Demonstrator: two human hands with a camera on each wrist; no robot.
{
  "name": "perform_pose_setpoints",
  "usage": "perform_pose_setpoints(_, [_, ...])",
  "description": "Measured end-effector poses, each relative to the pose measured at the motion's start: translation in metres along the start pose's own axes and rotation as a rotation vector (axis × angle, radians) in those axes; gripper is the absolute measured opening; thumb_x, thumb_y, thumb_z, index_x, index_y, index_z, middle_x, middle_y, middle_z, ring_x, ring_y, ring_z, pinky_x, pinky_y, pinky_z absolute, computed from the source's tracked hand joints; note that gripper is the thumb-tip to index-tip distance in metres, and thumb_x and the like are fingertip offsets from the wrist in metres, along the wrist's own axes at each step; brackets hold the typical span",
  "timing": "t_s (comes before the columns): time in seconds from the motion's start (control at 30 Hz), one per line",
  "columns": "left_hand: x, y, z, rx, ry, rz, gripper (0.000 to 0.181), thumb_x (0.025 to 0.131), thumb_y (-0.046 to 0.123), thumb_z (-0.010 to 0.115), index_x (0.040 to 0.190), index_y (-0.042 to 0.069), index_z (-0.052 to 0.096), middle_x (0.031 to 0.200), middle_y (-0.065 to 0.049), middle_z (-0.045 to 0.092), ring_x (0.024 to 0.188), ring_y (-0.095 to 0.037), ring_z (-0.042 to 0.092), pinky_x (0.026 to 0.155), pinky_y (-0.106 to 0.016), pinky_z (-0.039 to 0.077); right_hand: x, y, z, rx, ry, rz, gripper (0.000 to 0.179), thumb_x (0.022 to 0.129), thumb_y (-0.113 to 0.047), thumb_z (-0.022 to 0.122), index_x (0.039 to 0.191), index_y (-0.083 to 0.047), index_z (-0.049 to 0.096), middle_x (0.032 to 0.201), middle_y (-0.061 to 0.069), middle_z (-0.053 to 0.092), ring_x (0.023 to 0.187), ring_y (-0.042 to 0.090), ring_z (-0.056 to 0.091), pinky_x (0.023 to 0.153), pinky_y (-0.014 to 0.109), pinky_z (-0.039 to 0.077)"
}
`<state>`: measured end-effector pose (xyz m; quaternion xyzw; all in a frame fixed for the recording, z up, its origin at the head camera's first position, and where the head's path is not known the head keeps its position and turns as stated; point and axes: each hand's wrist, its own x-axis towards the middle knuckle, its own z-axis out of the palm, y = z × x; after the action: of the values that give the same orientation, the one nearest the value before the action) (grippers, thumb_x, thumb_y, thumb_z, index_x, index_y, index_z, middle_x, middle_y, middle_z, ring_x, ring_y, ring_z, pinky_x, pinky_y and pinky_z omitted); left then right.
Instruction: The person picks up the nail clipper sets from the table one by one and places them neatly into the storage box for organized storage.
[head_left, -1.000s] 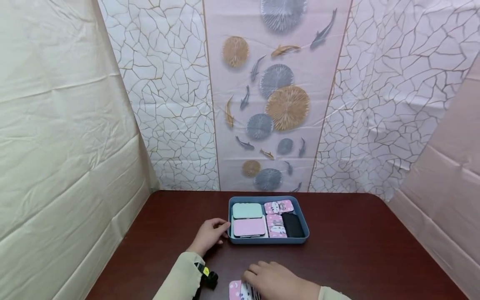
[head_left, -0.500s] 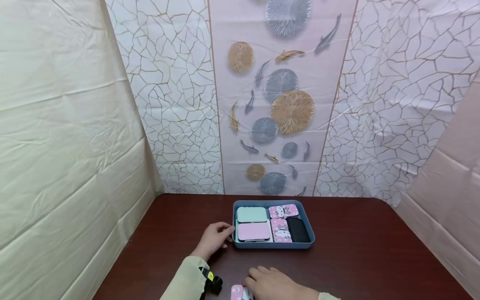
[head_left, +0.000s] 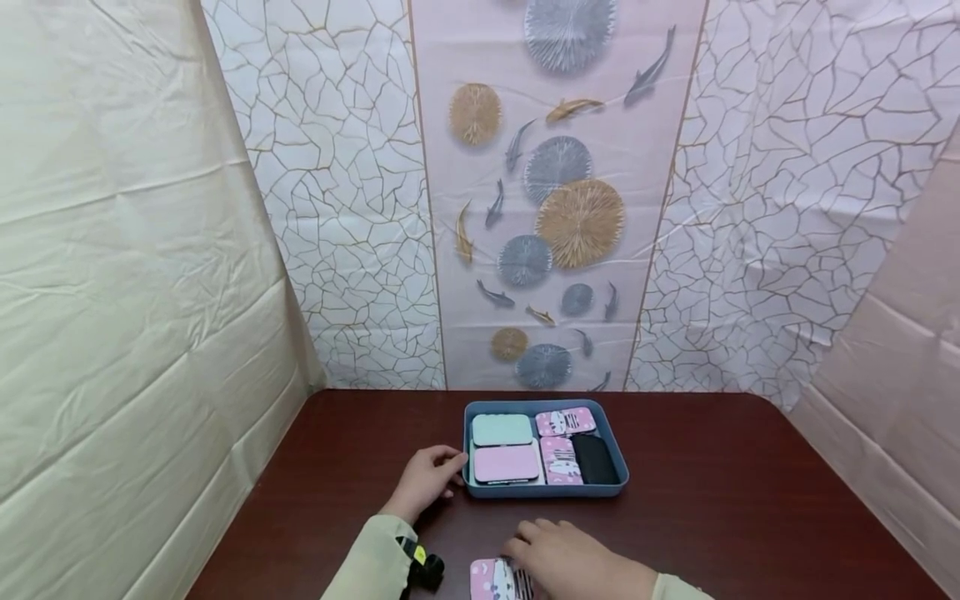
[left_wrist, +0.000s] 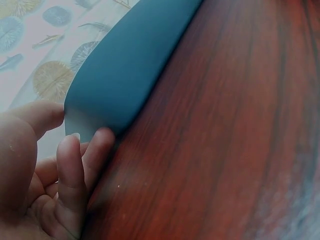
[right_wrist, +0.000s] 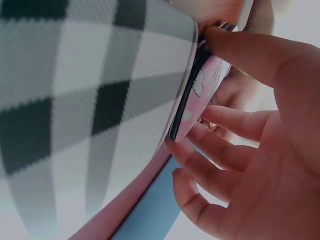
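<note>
In the head view, my left hand (head_left: 427, 479) is at the left side of a blue tray (head_left: 540, 492), its fingers around the rim. The left wrist view shows the thumb side of the hand (left_wrist: 60, 165) at the rim and the other fingers against the outer wall (left_wrist: 130, 65). My right hand (head_left: 566, 558) holds a flat pink case (head_left: 491, 579) with a white cat and black stripes, at the front of the table. In the right wrist view, that hand (right_wrist: 260, 135) pinches the pink patterned case (right_wrist: 200, 95) by its dark-edged side.
The tray carries a mint case (head_left: 502, 429), a plain pink case (head_left: 506, 463), two cat-patterned cases, one of them upright in the picture (head_left: 561, 461), and a black case (head_left: 596, 458). A checked surface (right_wrist: 100, 100) fills the right wrist view's left. Dark red table (head_left: 735, 483) surrounds the tray.
The right hand and the pink case dipped toward the near edge, then came back slightly up and right, so more of the case shows. The left hand stays on the tray.
</note>
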<state>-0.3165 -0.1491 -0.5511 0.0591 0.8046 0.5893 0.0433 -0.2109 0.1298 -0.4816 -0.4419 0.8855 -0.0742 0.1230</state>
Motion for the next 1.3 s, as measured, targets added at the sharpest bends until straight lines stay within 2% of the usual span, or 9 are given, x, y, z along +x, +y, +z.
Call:
perform_pose_setpoints(0.13, [-0.001, -0.003, 0.001, 0.002, 0.009, -0.006, 0.038, 0.108, 0.037, 0.074, 0.126, 0.004, 0.077, 0.093, -0.006, 0.076, 0.078, -0.02, 0.072, 0.065, -0.035, 0.064, -0.003, -0.002, 0.001, 0.029, 0.026, -0.014, 0.056, 0.098, -0.055, 0.082, 0.139, -0.02, 0.072, 0.124, -0.011, 0.069, 0.11, 0.001, 0.062, 0.094, 0.036, 0.061])
perform_pose_setpoints(0.33, [0.002, -0.002, 0.001, 0.012, 0.017, -0.009, 0.037, 0.108, 0.038, 0.073, 0.126, 0.005, 0.077, 0.095, -0.005, 0.076, 0.079, -0.02, 0.073, 0.066, -0.035, 0.064, -0.008, -0.004, -0.001, 0.081, 0.113, -0.027, 0.046, 0.094, -0.035, 0.091, 0.134, -0.019, 0.074, 0.115, -0.015, 0.066, 0.1, -0.004, 0.058, 0.087, 0.028, 0.059])
perform_pose_setpoints(0.57, [0.004, -0.004, 0.001, 0.017, 0.008, -0.012, 0.038, 0.108, 0.037, 0.074, 0.126, 0.004, 0.077, 0.093, -0.006, 0.076, 0.078, -0.02, 0.073, 0.064, -0.035, 0.064, -0.02, 0.008, -0.026, 0.014, 0.269, 0.034, 0.05, 0.091, -0.022, 0.093, 0.135, -0.013, 0.073, 0.126, -0.005, 0.067, 0.116, 0.009, 0.062, 0.1, 0.038, 0.059])
perform_pose_setpoints(0.73, [0.002, -0.006, 0.001, 0.022, 0.015, -0.012, 0.038, 0.108, 0.039, 0.074, 0.126, 0.005, 0.077, 0.094, -0.005, 0.076, 0.078, -0.02, 0.073, 0.064, -0.035, 0.064, -0.027, 0.033, -0.046, -0.037, 0.365, 0.055, 0.049, 0.091, -0.015, 0.092, 0.135, -0.009, 0.071, 0.128, 0.002, 0.069, 0.118, 0.019, 0.064, 0.1, 0.045, 0.059])
perform_pose_setpoints(0.83, [0.003, -0.002, 0.001, 0.023, 0.012, 0.004, 0.039, 0.108, 0.039, 0.073, 0.127, 0.004, 0.077, 0.095, -0.005, 0.076, 0.079, -0.019, 0.073, 0.066, -0.034, 0.064, -0.028, 0.049, -0.054, -0.088, 0.407, 0.095, 0.049, 0.091, -0.013, 0.092, 0.135, -0.009, 0.071, 0.13, 0.005, 0.07, 0.122, 0.025, 0.065, 0.1, 0.048, 0.059])
perform_pose_setpoints(0.97, [0.003, 0.003, -0.002, 0.019, 0.013, 0.016, 0.039, 0.108, 0.038, 0.073, 0.127, 0.004, 0.077, 0.094, -0.006, 0.076, 0.079, -0.02, 0.073, 0.066, -0.034, 0.064, -0.021, 0.068, -0.062, -0.064, 0.402, 0.195, 0.047, 0.091, -0.012, 0.091, 0.135, -0.011, 0.072, 0.134, 0.01, 0.07, 0.124, 0.028, 0.066, 0.103, 0.053, 0.059])
perform_pose_setpoints(1.13, [0.001, -0.002, -0.003, 0.028, 0.014, 0.007, 0.039, 0.108, 0.039, 0.074, 0.126, 0.005, 0.077, 0.092, -0.005, 0.076, 0.078, -0.019, 0.073, 0.064, -0.033, 0.063, -0.008, 0.094, -0.064, 0.025, 0.37, 0.333, 0.044, 0.093, -0.008, 0.089, 0.134, -0.012, 0.074, 0.135, 0.012, 0.07, 0.115, 0.025, 0.066, 0.103, 0.054, 0.059])
perform_pose_setpoints(1.3, [0.002, -0.002, -0.003, 0.023, 0.005, 0.011, 0.037, 0.108, 0.037, 0.074, 0.125, 0.005, 0.077, 0.092, -0.005, 0.076, 0.079, -0.019, 0.073, 0.065, -0.034, 0.064, 0.005, 0.12, -0.067, 0.029, 0.341, 0.42, 0.043, 0.093, -0.005, 0.088, 0.133, -0.013, 0.075, 0.135, 0.011, 0.07, 0.114, 0.024, 0.066, 0.104, 0.054, 0.059])
